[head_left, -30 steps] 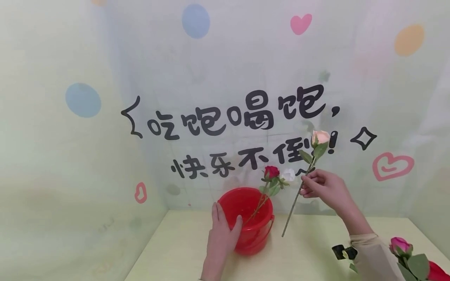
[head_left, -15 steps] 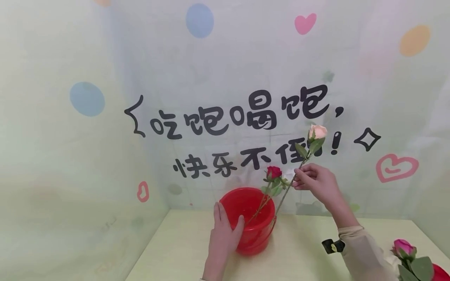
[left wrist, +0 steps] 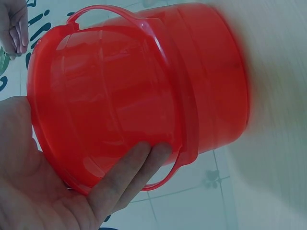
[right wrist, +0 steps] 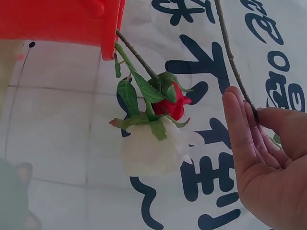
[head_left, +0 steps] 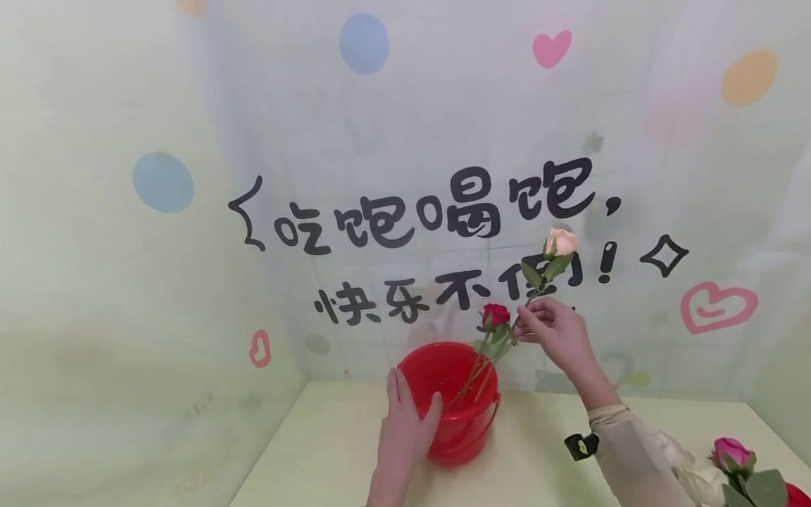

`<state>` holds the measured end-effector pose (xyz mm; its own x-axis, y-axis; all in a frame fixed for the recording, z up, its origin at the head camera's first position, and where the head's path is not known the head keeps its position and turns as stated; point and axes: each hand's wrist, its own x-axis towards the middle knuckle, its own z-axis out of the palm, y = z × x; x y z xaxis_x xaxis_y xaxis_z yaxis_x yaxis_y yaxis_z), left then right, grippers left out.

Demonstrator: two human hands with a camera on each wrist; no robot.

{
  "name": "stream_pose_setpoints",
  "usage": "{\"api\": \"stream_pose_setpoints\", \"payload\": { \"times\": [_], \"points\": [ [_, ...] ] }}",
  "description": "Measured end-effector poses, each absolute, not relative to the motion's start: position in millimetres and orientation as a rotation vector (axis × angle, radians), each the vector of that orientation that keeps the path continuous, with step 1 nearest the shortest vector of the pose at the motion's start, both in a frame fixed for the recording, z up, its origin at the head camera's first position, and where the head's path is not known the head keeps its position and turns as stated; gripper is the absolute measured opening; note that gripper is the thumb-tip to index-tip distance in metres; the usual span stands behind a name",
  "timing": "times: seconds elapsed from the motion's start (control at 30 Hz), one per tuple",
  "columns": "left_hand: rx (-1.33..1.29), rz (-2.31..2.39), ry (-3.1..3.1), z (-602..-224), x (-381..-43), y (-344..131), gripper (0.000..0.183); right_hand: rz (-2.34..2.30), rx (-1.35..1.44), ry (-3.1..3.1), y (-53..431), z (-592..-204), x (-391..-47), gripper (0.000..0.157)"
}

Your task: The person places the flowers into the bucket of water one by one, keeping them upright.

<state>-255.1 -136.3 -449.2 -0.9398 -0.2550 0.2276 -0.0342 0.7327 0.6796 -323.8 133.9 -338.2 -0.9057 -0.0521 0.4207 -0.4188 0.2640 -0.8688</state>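
Note:
A red plastic bucket (head_left: 446,440) stands on the table. My left hand (head_left: 402,429) rests against its near left side, straight fingers (left wrist: 127,177) on the outer wall and thumb by the rim. My right hand (head_left: 557,334) pinches the stem of a pale pink rose (head_left: 561,243) between thumb and fingers. The bloom points up, and the stem slants down over the bucket's mouth. A red rose (head_left: 496,315) leans out over the far right rim. Beside it, a white rose (right wrist: 153,148) shows in the right wrist view; my right hand mostly hides it in the head view.
At the lower right lie a magenta rose (head_left: 733,454) with green leaves, white blooms (head_left: 693,475) partly behind my sleeve, and something red (head_left: 798,495) cut off by the frame. Behind the pale table (head_left: 329,429) hangs a printed backdrop (head_left: 405,127).
My right hand has moved left with the pink rose, bringing its stem from right of the bucket to over the bucket's mouth. The left hand stays against the bucket.

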Motion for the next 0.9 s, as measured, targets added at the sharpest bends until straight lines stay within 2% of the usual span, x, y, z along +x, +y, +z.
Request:
{"api": "stream_pose_setpoints", "payload": {
  "times": [0.9],
  "points": [
    [0.232, -1.023, -2.644, -448.4, -256.4, -135.4, 0.107, 1.682, 0.516, -2.266, 86.1, -378.6, -342.2, 0.016]
  ]
}}
